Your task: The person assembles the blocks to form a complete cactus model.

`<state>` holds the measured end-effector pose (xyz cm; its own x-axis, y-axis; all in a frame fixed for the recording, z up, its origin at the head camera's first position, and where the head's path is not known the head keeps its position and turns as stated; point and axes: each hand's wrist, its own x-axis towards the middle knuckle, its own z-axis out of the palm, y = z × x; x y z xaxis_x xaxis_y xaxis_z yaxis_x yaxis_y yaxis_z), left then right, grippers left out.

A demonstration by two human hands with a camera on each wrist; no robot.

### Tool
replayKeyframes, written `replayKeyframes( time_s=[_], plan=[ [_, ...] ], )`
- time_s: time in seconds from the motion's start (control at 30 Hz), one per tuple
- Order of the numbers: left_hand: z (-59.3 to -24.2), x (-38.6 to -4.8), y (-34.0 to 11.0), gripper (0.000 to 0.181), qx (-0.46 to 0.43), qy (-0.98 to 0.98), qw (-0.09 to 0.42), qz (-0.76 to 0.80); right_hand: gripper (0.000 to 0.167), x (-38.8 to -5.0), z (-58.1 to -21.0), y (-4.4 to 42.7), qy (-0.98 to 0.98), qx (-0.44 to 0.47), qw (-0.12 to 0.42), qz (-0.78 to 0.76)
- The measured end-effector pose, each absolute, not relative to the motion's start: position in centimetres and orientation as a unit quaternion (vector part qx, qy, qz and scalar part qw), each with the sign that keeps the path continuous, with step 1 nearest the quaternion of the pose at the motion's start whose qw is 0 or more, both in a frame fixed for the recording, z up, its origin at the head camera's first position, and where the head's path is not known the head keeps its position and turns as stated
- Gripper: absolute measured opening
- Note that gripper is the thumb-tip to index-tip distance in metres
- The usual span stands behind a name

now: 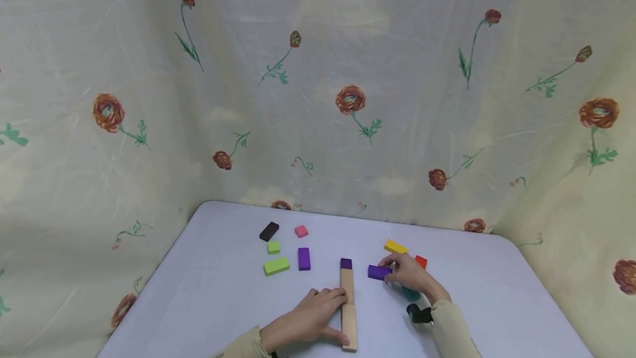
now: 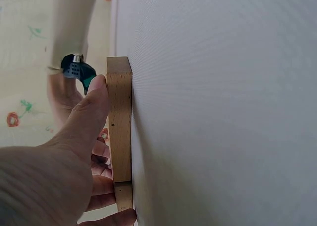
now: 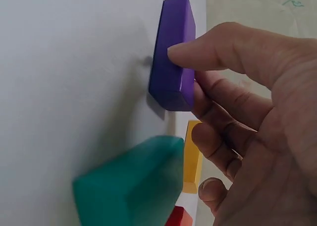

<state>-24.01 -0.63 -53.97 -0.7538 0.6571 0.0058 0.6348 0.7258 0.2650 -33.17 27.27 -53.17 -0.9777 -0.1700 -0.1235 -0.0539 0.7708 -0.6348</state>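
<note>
In the head view, my right hand (image 1: 408, 274) pinches a purple block (image 1: 376, 272) by its right end. The right wrist view shows the thumb on the near face of this purple block (image 3: 171, 55) and the fingers behind it. My left hand (image 1: 315, 316) rests along the left side of two plain wooden blocks (image 1: 349, 325) laid end to end. Its thumb touches the nearer one and its fingertips reach the farther one. Another purple block (image 1: 346, 263) stands at the far end of this row. In the left wrist view, the thumb lies against a wooden block (image 2: 120, 127).
Left of the row lie a purple block (image 1: 304, 259), two lime-green blocks (image 1: 276, 266), a pink block (image 1: 301, 231) and a dark brown block (image 1: 269, 231). Around my right hand are yellow (image 1: 395, 246), red (image 1: 421, 262) and teal (image 1: 411, 294) blocks. Flowered curtain (image 1: 318, 126) surrounds the white table (image 1: 199, 291).
</note>
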Motion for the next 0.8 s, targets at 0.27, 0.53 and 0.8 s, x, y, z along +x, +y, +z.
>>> replayKeyframes(
  time_s=[0.27,0.53,0.8],
  plan=[
    [-54.3,-24.2,-0.7,0.094,0.351,0.926,0.044,0.128,0.025,-32.3,-53.3,26.1,0.937,-0.081,0.081,-0.330],
    [-54.3,-24.2,-0.7,0.094,0.351,0.926,0.052,0.128,0.024,-32.3,-53.7,25.7,0.931,-0.125,0.089,-0.331],
    [-54.1,-24.2,-0.6,0.094,0.349,0.927,0.054,0.130,0.025,-32.3,-53.5,25.1,0.931,-0.130,0.096,-0.326]
  ],
)
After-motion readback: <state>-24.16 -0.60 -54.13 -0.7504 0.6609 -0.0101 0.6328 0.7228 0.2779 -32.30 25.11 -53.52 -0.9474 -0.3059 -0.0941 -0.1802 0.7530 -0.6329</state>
